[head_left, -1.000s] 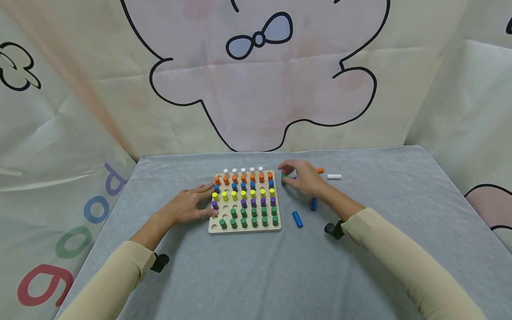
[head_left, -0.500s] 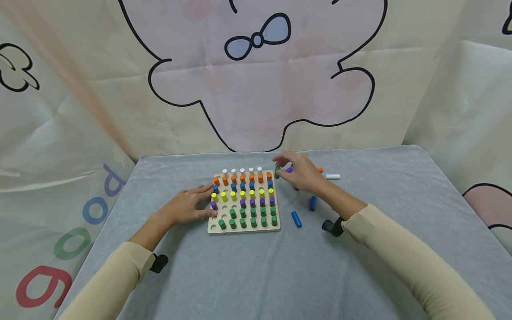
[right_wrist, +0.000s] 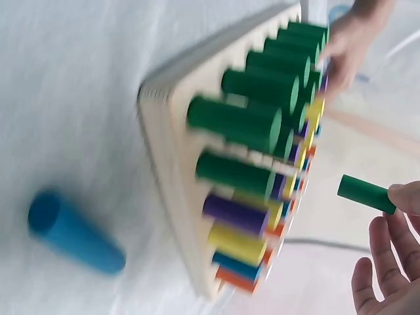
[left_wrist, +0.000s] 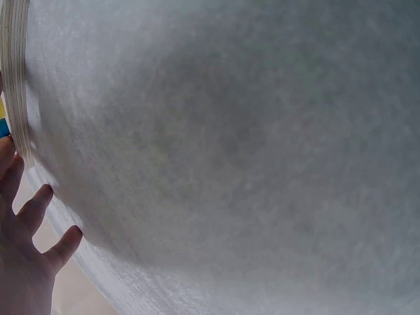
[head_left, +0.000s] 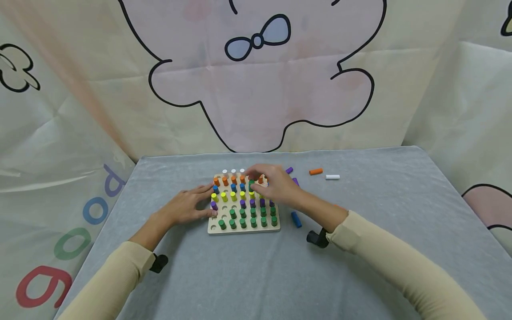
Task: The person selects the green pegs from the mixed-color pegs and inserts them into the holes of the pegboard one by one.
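Observation:
A wooden pegboard [head_left: 244, 231] stands on the cloth, with rows of white, orange, blue, yellow, purple and green pegs in its holes. My right hand [head_left: 274, 183] is over the board's back right part and pinches a green peg [right_wrist: 365, 193] by one end between thumb and fingertips. In the right wrist view that peg is held apart from the pegs in the board. My left hand [head_left: 186, 206] rests at the board's left edge with fingers spread, thumb on the near left part. In the left wrist view, left fingers [left_wrist: 39, 207] show beside the board's edge.
Right of the board lie a blue peg [head_left: 296, 219], an orange peg [head_left: 316, 171], a white peg [head_left: 332, 177] and purple pegs [head_left: 289, 170]. Grey cloth [head_left: 200, 284] covers the table, and a printed curtain [head_left: 256, 89] hangs behind it.
My right hand has moved left with the green peg, from beside the board to over its back rows. The left hand has stayed at the board's left edge.

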The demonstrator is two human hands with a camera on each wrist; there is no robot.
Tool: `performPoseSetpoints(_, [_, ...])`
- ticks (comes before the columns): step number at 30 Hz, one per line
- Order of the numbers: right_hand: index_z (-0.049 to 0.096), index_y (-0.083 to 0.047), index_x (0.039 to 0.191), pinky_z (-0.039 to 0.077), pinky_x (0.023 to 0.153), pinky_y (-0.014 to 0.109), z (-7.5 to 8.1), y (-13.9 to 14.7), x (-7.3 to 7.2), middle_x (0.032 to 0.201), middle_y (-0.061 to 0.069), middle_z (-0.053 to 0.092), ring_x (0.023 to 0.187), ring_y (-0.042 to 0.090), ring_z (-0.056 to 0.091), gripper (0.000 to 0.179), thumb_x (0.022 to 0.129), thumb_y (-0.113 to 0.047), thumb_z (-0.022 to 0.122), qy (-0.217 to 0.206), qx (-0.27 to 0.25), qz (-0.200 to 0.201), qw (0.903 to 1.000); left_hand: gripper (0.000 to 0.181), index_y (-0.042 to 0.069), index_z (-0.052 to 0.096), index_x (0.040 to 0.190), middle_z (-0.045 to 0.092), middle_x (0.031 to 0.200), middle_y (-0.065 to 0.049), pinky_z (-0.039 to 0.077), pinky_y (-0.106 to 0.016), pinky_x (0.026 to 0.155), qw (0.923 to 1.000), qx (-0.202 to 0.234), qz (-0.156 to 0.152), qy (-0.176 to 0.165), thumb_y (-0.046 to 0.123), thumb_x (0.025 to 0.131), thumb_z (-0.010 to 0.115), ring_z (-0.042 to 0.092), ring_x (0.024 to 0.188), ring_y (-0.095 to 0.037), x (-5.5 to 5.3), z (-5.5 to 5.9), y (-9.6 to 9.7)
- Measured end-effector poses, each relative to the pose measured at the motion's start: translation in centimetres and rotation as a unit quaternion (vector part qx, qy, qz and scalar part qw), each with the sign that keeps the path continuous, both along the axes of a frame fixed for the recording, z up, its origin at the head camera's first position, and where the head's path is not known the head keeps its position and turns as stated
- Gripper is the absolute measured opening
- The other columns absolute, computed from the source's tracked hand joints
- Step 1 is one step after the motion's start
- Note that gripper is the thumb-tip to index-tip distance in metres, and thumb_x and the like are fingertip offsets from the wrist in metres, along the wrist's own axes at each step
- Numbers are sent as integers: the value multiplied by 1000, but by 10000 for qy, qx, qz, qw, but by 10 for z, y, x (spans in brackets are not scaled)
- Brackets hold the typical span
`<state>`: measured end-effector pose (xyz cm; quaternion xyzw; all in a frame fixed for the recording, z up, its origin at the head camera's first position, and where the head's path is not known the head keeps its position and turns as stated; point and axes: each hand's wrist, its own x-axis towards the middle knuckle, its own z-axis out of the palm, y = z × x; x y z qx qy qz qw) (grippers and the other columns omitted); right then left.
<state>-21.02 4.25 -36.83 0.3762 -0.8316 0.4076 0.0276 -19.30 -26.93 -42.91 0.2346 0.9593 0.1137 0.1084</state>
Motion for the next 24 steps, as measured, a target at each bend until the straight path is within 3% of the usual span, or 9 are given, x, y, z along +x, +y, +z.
performPoseSetpoints(8, [67,-5,119,51,93,36,-1,-26,17,108,7,72,98,15,65,32,88,-2,74,-19,13,380,9993,87,11,35,155,28,162,-7,33,-66,105,10000,30,-17,28,65,90,59,31,146,-35,0,0,-1])
performPoseSetpoints(24, [67,-6,117,50,96,35,-11,-66,37,110,3,71,105,13,64,28,89,-1,73,-335,-189,836,9958,85,10,39,153,32,160,-9,33,-67,104,9999,119,-51,80,62,90,62,34,144,-38,0,1,-1])
